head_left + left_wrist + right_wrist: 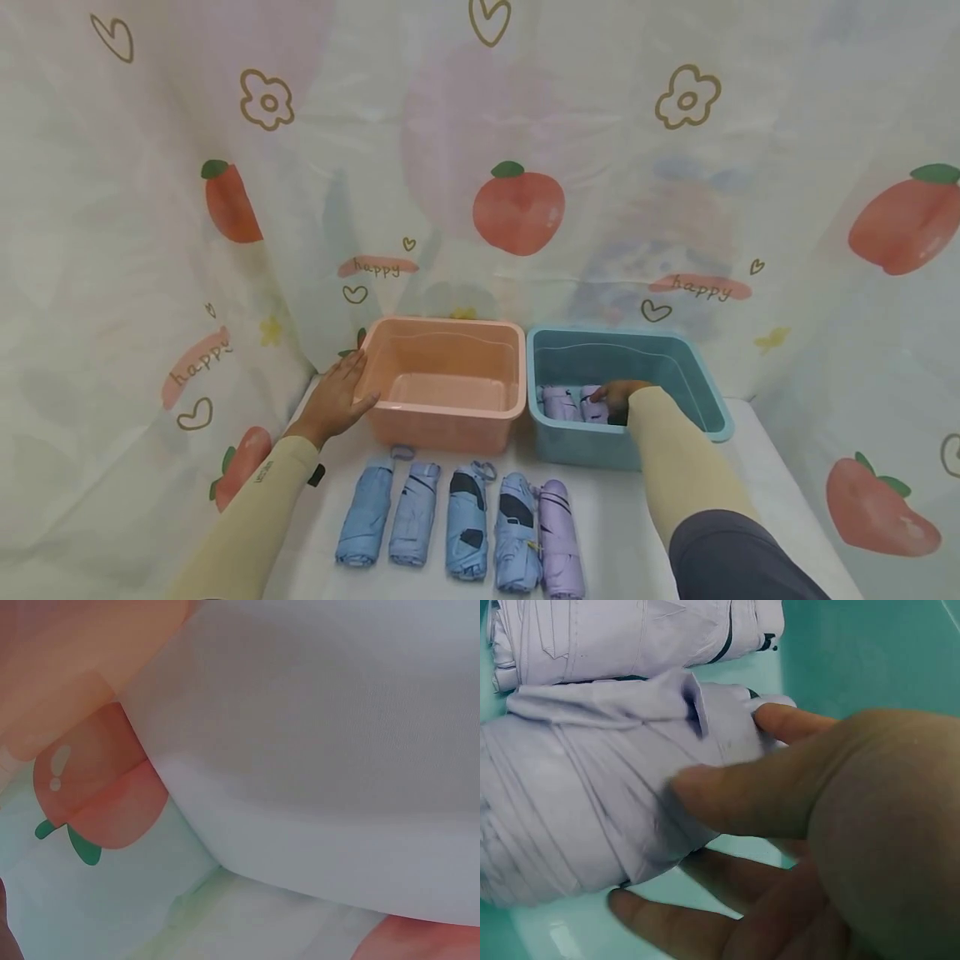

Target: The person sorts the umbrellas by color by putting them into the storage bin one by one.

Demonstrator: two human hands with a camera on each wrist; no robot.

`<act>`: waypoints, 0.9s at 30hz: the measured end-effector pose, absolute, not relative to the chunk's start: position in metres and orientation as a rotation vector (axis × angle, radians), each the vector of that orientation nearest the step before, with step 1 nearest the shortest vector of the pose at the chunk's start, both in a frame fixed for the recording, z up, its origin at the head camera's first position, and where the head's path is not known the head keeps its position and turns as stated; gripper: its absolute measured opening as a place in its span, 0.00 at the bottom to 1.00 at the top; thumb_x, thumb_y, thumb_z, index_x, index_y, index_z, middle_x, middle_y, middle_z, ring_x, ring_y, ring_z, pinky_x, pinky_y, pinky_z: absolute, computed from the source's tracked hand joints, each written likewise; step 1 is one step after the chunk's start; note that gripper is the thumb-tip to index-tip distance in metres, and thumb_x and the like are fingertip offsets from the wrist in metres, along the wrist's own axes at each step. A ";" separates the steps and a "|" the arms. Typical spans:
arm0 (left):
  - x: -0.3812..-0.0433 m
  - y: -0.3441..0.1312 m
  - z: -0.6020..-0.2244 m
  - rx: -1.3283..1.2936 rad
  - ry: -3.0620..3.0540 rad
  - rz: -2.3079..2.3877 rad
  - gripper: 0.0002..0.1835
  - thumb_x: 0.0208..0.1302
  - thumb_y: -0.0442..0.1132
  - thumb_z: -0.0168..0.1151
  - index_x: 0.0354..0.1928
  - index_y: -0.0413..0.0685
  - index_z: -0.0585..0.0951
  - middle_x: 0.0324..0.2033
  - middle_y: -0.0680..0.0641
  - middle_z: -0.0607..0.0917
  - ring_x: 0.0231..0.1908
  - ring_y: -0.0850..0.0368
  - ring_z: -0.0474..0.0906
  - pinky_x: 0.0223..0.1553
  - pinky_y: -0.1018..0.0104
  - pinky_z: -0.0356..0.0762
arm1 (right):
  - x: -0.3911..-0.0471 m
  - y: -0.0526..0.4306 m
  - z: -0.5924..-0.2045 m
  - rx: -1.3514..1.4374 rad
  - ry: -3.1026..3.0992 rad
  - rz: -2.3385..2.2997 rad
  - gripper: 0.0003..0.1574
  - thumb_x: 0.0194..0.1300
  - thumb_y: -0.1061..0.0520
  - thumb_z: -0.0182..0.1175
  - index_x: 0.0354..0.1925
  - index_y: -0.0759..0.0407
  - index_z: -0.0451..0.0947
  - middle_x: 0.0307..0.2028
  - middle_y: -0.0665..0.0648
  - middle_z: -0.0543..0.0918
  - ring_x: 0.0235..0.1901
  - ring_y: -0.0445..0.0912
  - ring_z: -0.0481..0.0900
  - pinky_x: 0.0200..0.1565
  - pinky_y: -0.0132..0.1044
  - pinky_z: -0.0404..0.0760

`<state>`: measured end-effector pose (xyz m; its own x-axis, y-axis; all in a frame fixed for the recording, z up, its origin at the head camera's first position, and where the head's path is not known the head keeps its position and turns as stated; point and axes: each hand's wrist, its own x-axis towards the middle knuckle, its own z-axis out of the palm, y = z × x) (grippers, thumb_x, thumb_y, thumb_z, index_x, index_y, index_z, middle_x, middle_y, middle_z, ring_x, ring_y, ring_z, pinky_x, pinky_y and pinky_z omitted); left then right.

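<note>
My left hand (335,403) rests with straight fingers against the left side of the peach plastic bin (450,427). Inside the teal bin (585,450), my right hand (621,396) holds a lilac folded umbrella (607,795), thumb on top and fingers around its side and end. A second lilac folded umbrella (645,637) lies beside it on the bin floor; the head view shows this one (560,403) to the left. In the left wrist view, the left hand barely shows at the edge.
In front of the bins lies a row of folded umbrellas on the white table (615,525): several blue ones (467,525) and one lilac umbrella (561,542) at the right end. A fruit-printed curtain (600,125) surrounds the table at the back and sides.
</note>
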<state>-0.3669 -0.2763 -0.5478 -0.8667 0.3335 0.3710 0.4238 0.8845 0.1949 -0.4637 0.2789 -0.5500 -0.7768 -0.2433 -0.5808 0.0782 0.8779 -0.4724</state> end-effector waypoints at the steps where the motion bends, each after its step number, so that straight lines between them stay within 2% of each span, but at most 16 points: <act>1: -0.366 -0.276 -0.548 -0.566 -2.722 -0.399 0.43 0.68 0.57 0.53 0.70 0.28 0.59 0.71 0.35 0.60 0.70 0.40 0.54 0.68 0.44 0.50 | -0.462 0.280 -0.549 -0.126 2.368 -0.615 0.33 0.64 0.69 0.52 0.68 0.60 0.69 0.66 0.71 0.63 0.63 0.61 0.59 0.64 0.59 0.57; 4: -0.366 -0.274 -0.547 -0.564 -2.729 -0.417 0.43 0.68 0.57 0.53 0.71 0.29 0.58 0.71 0.36 0.59 0.71 0.41 0.53 0.69 0.44 0.49 | -0.462 0.283 -0.540 -0.196 2.364 -0.544 0.37 0.60 0.69 0.53 0.69 0.60 0.67 0.67 0.73 0.61 0.66 0.66 0.56 0.64 0.61 0.58; 6: -0.367 -0.273 -0.548 -0.556 -2.742 -0.415 0.43 0.68 0.58 0.52 0.72 0.30 0.57 0.72 0.36 0.58 0.71 0.42 0.52 0.69 0.45 0.49 | -0.462 0.286 -0.530 -0.234 2.370 -0.518 0.37 0.61 0.68 0.55 0.69 0.61 0.66 0.67 0.72 0.62 0.67 0.66 0.57 0.63 0.59 0.62; 12: -0.370 -0.273 -0.547 -0.548 -2.762 -0.414 0.43 0.69 0.58 0.52 0.72 0.30 0.57 0.71 0.36 0.59 0.71 0.42 0.52 0.69 0.45 0.49 | -0.457 0.293 -0.487 -0.303 2.351 -0.528 0.33 0.67 0.68 0.53 0.69 0.69 0.62 0.64 0.76 0.65 0.58 0.68 0.72 0.55 0.56 0.74; 15: -0.370 -0.273 -0.544 -0.549 -2.767 -0.410 0.43 0.69 0.58 0.52 0.72 0.30 0.57 0.71 0.36 0.59 0.71 0.42 0.52 0.69 0.45 0.48 | -0.451 0.295 -0.469 -0.296 2.350 -0.578 0.32 0.68 0.68 0.51 0.69 0.71 0.61 0.62 0.77 0.68 0.55 0.69 0.74 0.49 0.57 0.78; 20: -0.369 -0.273 -0.542 -0.536 -2.785 -0.412 0.43 0.69 0.59 0.50 0.72 0.31 0.57 0.72 0.37 0.58 0.72 0.43 0.51 0.70 0.47 0.46 | -0.439 0.297 -0.456 -0.331 2.390 -0.599 0.31 0.71 0.64 0.52 0.69 0.68 0.61 0.63 0.76 0.67 0.58 0.68 0.71 0.45 0.59 0.80; 25: -0.366 -0.273 -0.542 -0.517 -2.798 -0.397 0.43 0.69 0.59 0.51 0.72 0.31 0.57 0.72 0.37 0.58 0.72 0.44 0.51 0.69 0.46 0.48 | -0.420 0.295 -0.446 -0.468 2.459 -0.512 0.31 0.71 0.59 0.56 0.69 0.65 0.65 0.64 0.74 0.67 0.57 0.65 0.73 0.45 0.55 0.81; 27: -0.364 -0.273 -0.542 -0.511 -2.797 -0.396 0.43 0.69 0.59 0.52 0.72 0.31 0.57 0.72 0.37 0.58 0.72 0.43 0.51 0.69 0.45 0.49 | -0.407 0.294 -0.439 -0.553 2.499 -0.465 0.31 0.71 0.58 0.56 0.68 0.64 0.66 0.64 0.71 0.68 0.59 0.65 0.71 0.48 0.56 0.79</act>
<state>-0.3640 -0.2732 -0.5419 -0.9014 0.3037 0.3085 0.3775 0.9004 0.2165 -0.4073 0.2935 -0.4389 -0.7735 -0.4715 -0.4235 -0.2877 0.8566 -0.4284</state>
